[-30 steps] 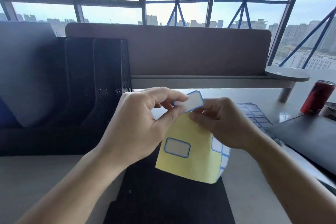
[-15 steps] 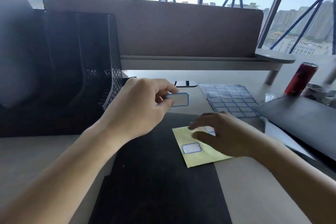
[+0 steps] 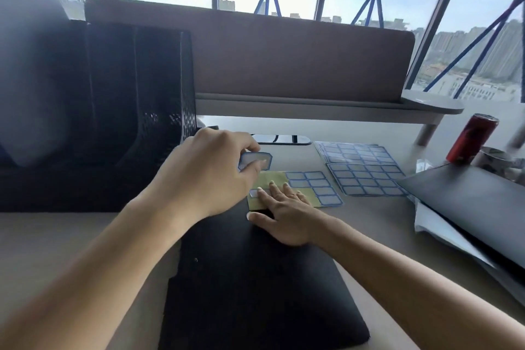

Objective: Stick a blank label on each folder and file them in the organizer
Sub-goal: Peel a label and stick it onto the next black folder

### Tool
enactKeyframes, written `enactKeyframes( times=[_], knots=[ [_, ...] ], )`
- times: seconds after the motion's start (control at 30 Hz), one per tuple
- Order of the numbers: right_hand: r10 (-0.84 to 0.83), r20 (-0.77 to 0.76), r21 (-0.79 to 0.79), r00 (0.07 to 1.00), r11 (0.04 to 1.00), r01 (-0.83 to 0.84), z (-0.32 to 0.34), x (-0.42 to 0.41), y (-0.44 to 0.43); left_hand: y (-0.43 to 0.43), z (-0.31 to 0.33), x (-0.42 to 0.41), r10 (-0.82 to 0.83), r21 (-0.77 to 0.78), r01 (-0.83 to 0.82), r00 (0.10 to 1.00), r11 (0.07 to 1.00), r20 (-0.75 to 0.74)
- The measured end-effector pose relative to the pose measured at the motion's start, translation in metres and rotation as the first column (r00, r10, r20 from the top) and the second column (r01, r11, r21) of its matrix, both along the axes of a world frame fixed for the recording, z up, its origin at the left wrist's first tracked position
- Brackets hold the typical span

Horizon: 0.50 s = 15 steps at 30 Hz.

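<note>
The left hand is pinching a peeled blank label between thumb and fingertips, above the far end of the black folder lying on the counter. The right hand is lying open and flat, pressing on the yellow backing sheet. Next, the label probably needs pressing onto the folder before filing it in the organizer.

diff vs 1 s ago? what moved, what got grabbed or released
The right hand lowered the yellow backing sheet from mid-air onto the desk past the black folder, and now rests flat on both. The left hand carried the peeled label forward, pinch unchanged. Organizer, spare label sheets and can stayed put.
</note>
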State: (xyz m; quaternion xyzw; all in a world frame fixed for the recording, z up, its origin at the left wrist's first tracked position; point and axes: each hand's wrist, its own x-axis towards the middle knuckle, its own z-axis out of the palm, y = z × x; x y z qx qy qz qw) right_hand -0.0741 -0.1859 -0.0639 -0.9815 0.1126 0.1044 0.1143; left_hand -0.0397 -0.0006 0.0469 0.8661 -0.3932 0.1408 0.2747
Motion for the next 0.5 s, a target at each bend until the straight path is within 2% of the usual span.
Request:
enactKeyframes(
  times=[0.27,0.5],
  knots=[
    [0.001,-0.002,-0.068,1.000,0.998,-0.002,0.003,0.094,0.015,0.010,0.005,0.011,0.128,0.086,-0.128,0.992,0.988,0.012],
    [0.002,0.053,-0.069,0.999,0.998,0.001,-0.011,0.090,0.010,0.015,0.009,0.018,0.150,0.078,-0.149,0.989,0.986,-0.007]
  ],
)
